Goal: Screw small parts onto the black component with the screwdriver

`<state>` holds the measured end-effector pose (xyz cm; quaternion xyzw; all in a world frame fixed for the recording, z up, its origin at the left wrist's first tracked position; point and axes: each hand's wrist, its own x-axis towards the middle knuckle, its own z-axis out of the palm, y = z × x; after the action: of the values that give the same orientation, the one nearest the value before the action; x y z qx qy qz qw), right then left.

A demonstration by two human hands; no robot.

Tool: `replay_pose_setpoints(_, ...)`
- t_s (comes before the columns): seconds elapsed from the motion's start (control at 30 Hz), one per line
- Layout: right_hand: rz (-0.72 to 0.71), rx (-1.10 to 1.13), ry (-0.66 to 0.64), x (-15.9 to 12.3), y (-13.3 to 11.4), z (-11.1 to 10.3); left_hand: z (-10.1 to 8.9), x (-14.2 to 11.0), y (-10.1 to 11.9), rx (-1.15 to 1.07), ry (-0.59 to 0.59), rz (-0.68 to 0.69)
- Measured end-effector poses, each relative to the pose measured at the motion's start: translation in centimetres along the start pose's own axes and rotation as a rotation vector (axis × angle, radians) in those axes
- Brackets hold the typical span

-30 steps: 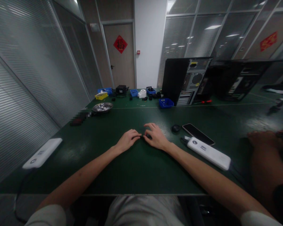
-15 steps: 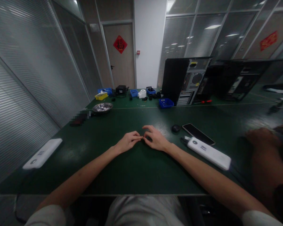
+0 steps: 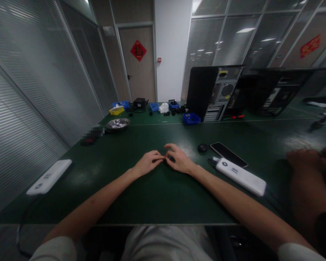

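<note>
My left hand (image 3: pixel 149 161) and my right hand (image 3: pixel 179 159) meet fingertip to fingertip low over the green tabletop (image 3: pixel 163 199). The left thumb and fingers are pinched together and point to the right. On the right hand, thumb and forefinger curl into a pinch, while another finger stretches out to the left. Whatever lies between the fingertips, if anything, is too small to make out. To the right of my right hand are a round black object (image 3: pixel 203 148), a dark-screened phone (image 3: pixel 228 154) and a white power bank (image 3: pixel 241 176) with a cable.
A second white power bank (image 3: pixel 49 177) lies at the left edge. Farther back are a metal bowl (image 3: pixel 118 124) with small pieces, a blue bin (image 3: pixel 191 119), a yellow bin (image 3: pixel 116 111) and a computer tower (image 3: pixel 216 94). Another person's forearm (image 3: pixel 308 181) rests at the right.
My hands hold nearly the same place and pose, fingertips still together. At the right, the other person's hand has shifted slightly.
</note>
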<state>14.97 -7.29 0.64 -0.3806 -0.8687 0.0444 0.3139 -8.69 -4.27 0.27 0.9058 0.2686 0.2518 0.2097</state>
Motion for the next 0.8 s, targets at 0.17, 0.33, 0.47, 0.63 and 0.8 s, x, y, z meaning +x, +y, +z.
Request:
replay_pose_setpoints(0.17, -0.001, 0.01, 0.008, 0.0, 0.1, 0.1, -0.1, 0.0, 0.1, 0.0, -0.001, -0.016)
replay_pose_setpoints(0.33, -0.004, 0.019, 0.024, -0.1, 0.4, 0.3, -0.2, 0.0, 0.2, 0.003, -0.01, -0.011)
replay_pose_setpoints(0.47, -0.005, 0.019, 0.034, -0.1, 0.5, 0.4, -0.1, 0.0, 0.0, 0.018, -0.013, -0.006)
replay_pose_setpoints(0.63, 0.003, 0.004, 0.054, 0.0, 0.9, 0.5, 0.1, 0.1, -0.2, 0.052, -0.018, 0.001)
replay_pose_setpoints(0.8, 0.033, -0.026, 0.073, 0.0, 1.3, 0.7, 0.0, 0.1, 0.0, 0.105, -0.029, 0.007)
